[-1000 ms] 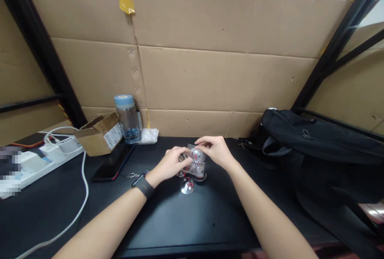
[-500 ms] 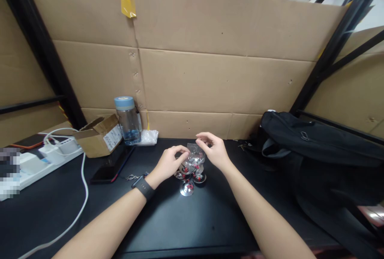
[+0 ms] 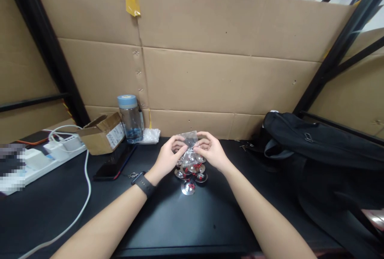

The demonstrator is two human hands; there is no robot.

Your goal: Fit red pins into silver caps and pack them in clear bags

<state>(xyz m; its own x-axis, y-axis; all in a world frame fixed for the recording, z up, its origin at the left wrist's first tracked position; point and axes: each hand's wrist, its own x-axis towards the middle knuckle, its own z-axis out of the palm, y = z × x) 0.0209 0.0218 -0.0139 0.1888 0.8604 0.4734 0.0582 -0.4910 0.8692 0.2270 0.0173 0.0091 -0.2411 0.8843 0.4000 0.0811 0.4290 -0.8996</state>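
Observation:
A clear plastic bag [image 3: 189, 139] is held up between my two hands. My left hand [image 3: 173, 151] pinches its left side, and my right hand [image 3: 210, 150] grips its right side. Whether anything is inside the bag is hard to tell. Just below and behind it, several shiny round metal pieces with red marks [image 3: 188, 188] lie heaped on the black table [image 3: 168, 227]. The nearest piece rests a little apart at the front of the heap. A dark watch is on my left wrist.
At the left are a white power strip [image 3: 39, 163] with cables, an open cardboard box [image 3: 99, 139], a dark phone [image 3: 112, 165], a blue-lidded bottle [image 3: 129, 121] and a white plastic packet [image 3: 150, 136]. A black backpack [image 3: 324, 155] fills the right side. Cardboard [image 3: 228, 79] stands behind.
Both hands have come closer together and now hold the clear bag raised above the heap. Before, the bag lay lower and my right hand was more open. The view has shifted slightly.

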